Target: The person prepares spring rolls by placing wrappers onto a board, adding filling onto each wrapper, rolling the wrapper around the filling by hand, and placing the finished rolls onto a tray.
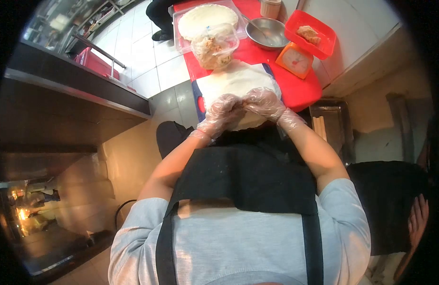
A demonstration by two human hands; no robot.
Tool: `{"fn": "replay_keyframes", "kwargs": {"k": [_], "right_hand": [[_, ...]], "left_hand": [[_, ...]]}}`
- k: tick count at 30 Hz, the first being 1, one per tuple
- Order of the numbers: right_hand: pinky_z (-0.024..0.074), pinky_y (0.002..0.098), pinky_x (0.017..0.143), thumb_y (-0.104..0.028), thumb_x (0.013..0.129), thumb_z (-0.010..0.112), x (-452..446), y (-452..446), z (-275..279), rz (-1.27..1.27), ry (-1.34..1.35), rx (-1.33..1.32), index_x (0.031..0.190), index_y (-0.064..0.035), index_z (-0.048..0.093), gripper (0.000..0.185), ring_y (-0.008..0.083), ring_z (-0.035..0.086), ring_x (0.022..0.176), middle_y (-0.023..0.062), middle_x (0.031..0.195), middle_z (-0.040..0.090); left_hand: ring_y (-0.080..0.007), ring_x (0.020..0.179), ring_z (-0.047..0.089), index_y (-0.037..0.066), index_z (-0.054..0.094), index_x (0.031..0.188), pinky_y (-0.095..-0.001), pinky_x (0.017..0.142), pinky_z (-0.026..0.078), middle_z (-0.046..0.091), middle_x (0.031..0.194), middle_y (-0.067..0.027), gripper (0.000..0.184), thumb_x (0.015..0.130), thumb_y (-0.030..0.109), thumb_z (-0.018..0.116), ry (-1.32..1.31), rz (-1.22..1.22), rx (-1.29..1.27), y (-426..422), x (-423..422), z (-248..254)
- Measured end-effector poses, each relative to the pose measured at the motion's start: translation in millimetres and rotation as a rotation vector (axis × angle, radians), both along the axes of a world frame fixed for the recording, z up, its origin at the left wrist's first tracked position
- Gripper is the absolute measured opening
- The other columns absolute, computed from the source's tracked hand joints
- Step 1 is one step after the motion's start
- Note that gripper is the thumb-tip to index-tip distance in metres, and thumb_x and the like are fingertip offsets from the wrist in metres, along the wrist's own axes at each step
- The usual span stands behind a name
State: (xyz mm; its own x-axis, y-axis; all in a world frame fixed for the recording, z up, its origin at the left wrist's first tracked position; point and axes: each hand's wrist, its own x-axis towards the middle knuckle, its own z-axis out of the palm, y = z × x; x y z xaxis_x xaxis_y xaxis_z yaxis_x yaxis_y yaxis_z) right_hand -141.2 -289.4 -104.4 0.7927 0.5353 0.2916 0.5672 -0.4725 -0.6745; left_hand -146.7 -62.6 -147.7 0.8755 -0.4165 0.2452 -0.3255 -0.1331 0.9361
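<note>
My left hand and my right hand, both in clear plastic gloves, meet over a pale, thin sheet that looks like dough wrappers. Their fingers are closed and pressed together at the fingertips. Whatever they pinch is small and mostly covered by the gloves. Under the sheet lies a cutting board with a dark blue edge. Just beyond it, a clear plastic tub holds a pale, orange-flecked filling.
On the red table are a round white stack on a tray, a metal bowl with a spoon, a beige cup, an orange scale and a red tray holding filling. Another person's hand shows at right.
</note>
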Motion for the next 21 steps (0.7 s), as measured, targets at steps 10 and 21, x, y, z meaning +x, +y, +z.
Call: {"fn": "replay_keyframes", "kwargs": {"k": [10,21], "right_hand": [[0.0516,0.0425,0.081,-0.021,0.084,0.068,8,8,-7,0.030,-0.049,-0.073,0.095,-0.0131,0.073,0.014,0.0332,0.065,0.091,0.0104,0.093,0.069],[0.0511,0.0415,0.081,-0.036,0.087,0.068,13,8,-10,0.019,-0.043,-0.079,0.096,-0.0149,0.075,0.024,0.0313,0.065,0.090,0.0104,0.091,0.069]], "left_hand": [[-0.0233,0.066,0.057,0.009,0.068,0.081,-0.0361,0.061,0.046,0.062,0.072,-0.0082,0.018,0.083,0.022,0.080,-0.212,0.128,0.471,0,-12,47],[-0.0312,0.080,0.066,0.006,0.072,0.085,-0.0373,0.071,0.052,0.069,0.085,-0.0127,0.012,0.081,0.016,0.077,-0.385,0.131,0.424,7,-4,39]]}}
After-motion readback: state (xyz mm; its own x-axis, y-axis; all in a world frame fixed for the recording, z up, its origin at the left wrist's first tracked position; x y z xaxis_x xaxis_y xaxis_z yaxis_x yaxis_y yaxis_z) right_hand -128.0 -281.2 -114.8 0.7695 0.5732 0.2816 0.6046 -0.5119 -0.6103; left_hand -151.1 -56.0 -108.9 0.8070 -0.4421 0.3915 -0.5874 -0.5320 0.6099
